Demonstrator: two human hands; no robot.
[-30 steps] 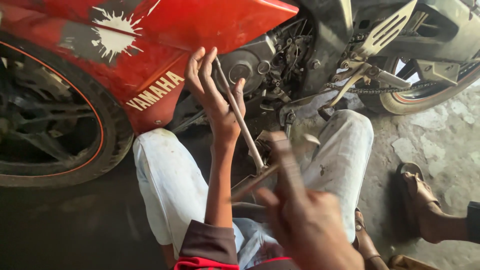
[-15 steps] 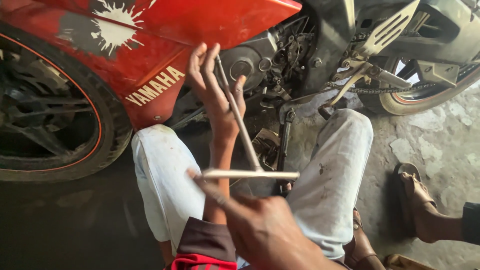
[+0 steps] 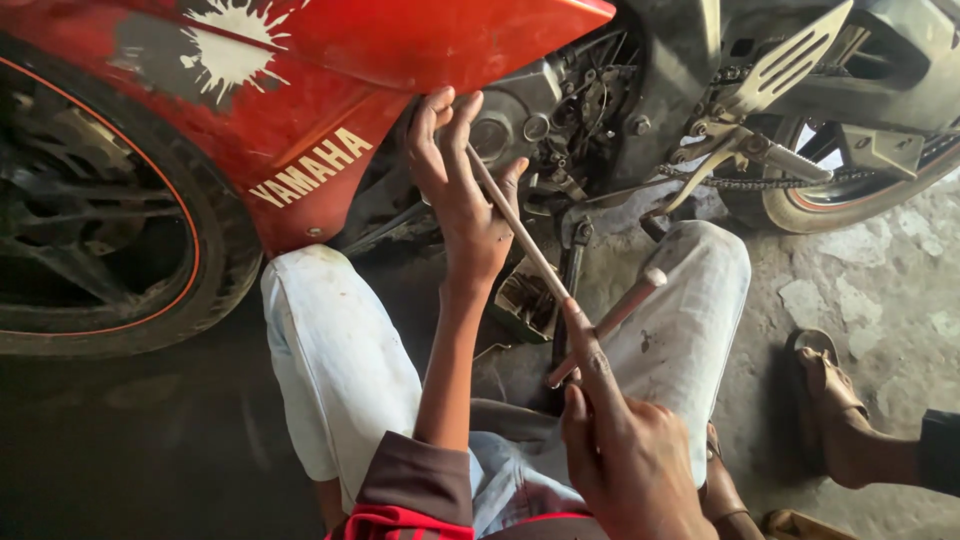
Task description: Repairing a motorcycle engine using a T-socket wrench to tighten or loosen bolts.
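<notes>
Left hand (image 3: 462,195) steadying T-handle wrench (image 3: 545,265) shaft loosely near far engine (image 3: 545,120), right hand (image 3: 620,450) fingering its near crossbar, not clenching

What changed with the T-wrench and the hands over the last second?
The crossbar of the T-wrench has turned: level half a second ago, now slanting up to the right. The right hand spins it with an extended finger on the bar. The left hand stays where it was, steadying the shaft near the engine. The bike and the knees have not moved.
</notes>
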